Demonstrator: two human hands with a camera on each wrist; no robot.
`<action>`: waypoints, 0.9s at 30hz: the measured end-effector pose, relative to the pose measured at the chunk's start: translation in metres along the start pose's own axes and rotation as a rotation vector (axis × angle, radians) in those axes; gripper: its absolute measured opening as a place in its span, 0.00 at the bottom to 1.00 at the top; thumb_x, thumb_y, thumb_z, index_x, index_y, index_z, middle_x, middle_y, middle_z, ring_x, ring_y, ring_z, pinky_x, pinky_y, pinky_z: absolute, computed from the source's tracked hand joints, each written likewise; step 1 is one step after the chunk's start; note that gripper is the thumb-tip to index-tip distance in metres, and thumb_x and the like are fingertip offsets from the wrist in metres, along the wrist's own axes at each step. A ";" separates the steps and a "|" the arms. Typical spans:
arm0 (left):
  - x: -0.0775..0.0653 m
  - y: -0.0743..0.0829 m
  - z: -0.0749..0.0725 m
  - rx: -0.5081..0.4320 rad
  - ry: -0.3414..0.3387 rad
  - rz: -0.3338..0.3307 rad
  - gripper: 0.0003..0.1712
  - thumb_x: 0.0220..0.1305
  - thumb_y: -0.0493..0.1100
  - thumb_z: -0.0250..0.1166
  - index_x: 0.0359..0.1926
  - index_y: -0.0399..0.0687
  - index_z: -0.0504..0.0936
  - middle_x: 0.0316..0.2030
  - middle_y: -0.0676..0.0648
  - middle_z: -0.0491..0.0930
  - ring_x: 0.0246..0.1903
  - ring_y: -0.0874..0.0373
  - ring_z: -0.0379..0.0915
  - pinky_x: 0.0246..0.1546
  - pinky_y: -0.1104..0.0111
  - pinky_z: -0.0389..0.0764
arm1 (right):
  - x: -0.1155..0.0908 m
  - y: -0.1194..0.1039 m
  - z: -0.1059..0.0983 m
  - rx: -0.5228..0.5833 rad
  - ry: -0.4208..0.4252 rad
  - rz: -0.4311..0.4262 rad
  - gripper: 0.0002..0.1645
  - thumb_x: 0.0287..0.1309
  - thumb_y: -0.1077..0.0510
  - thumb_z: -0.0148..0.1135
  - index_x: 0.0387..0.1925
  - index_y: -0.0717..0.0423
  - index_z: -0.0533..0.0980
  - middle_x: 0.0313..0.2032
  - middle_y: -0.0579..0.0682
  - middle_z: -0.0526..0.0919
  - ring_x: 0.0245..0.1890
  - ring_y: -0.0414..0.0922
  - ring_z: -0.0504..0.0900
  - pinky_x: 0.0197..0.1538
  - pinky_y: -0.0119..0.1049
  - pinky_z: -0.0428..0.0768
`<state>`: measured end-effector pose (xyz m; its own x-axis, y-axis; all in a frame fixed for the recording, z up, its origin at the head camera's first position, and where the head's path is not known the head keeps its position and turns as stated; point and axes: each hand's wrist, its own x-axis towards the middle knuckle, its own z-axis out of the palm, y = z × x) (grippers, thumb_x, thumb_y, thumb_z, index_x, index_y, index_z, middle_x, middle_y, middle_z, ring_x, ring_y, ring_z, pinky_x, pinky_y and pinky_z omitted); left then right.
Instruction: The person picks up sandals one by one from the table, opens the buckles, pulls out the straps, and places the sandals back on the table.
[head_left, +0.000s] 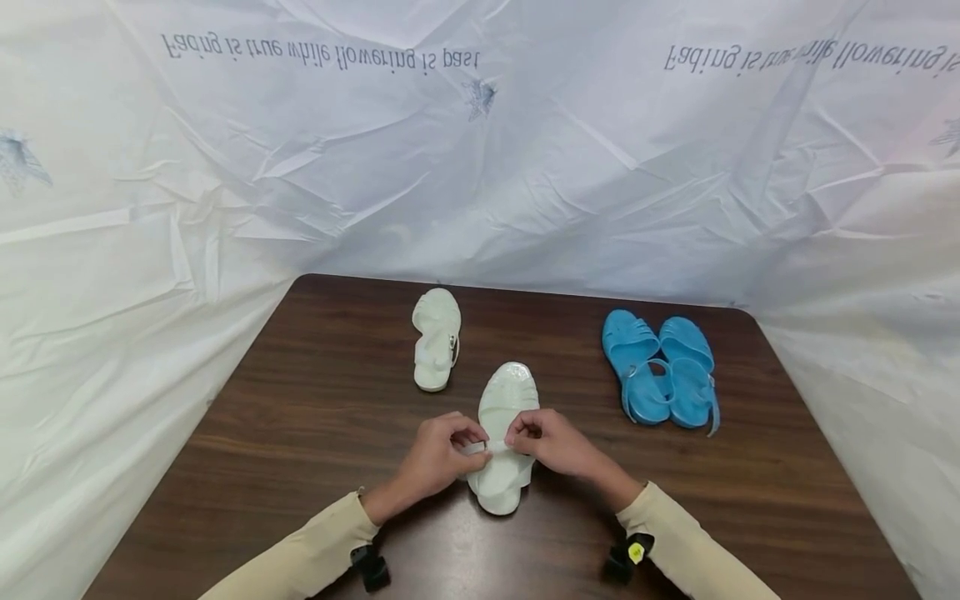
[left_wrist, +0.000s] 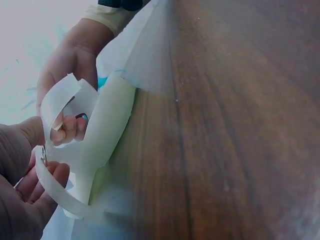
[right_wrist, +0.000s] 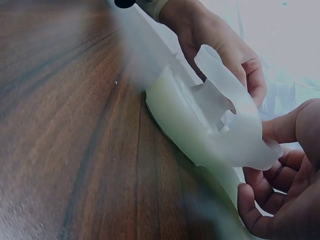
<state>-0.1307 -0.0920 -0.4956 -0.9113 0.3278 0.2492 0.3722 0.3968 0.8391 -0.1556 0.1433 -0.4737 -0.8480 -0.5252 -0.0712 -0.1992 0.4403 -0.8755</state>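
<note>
A white sandal [head_left: 507,392] lies on the table in front of me, its toe pointing away. My left hand [head_left: 438,450] pinches the ankle strap at its buckle, on the sandal's left side. From the other side, my right hand [head_left: 555,442] pinches the strap between thumb and fingers. In the left wrist view, a loop of white strap [left_wrist: 60,192] curves down by the left fingers, near a small metal buckle. The right wrist view shows the sandal's side wall [right_wrist: 180,115] resting on the wood, both hands close above it. Fingers partly hide the fastening.
Another white sandal [head_left: 435,342] lies farther back, slightly left. A pair of blue sandals [head_left: 648,396] sits side by side at the right. The dark wooden table [head_left: 315,375] ends at a back edge against white plastic sheeting [head_left: 390,167].
</note>
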 end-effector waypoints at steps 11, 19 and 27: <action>-0.003 -0.005 -0.006 -0.036 0.020 -0.015 0.07 0.54 0.37 0.79 0.34 0.46 0.89 0.30 0.55 0.82 0.31 0.65 0.80 0.34 0.71 0.84 | -0.004 0.015 -0.015 0.082 0.014 0.104 0.10 0.69 0.58 0.62 0.38 0.63 0.82 0.31 0.50 0.83 0.32 0.42 0.79 0.36 0.36 0.79; -0.002 -0.002 -0.007 -0.025 -0.006 0.000 0.07 0.55 0.38 0.79 0.35 0.51 0.89 0.30 0.56 0.83 0.31 0.65 0.81 0.33 0.71 0.84 | 0.006 -0.001 -0.012 0.089 0.003 0.089 0.20 0.73 0.46 0.59 0.44 0.58 0.85 0.31 0.52 0.83 0.34 0.46 0.80 0.41 0.42 0.80; -0.001 -0.002 -0.006 -0.015 -0.014 0.020 0.07 0.56 0.39 0.78 0.36 0.50 0.89 0.31 0.55 0.83 0.31 0.65 0.81 0.33 0.72 0.83 | 0.016 -0.010 0.002 -0.026 0.000 0.051 0.20 0.68 0.40 0.64 0.35 0.51 0.87 0.26 0.45 0.84 0.28 0.40 0.80 0.32 0.36 0.79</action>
<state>-0.1315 -0.0984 -0.4946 -0.9013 0.3473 0.2591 0.3872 0.3773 0.8412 -0.1660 0.1291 -0.4664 -0.8574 -0.5014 -0.1159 -0.1681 0.4856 -0.8579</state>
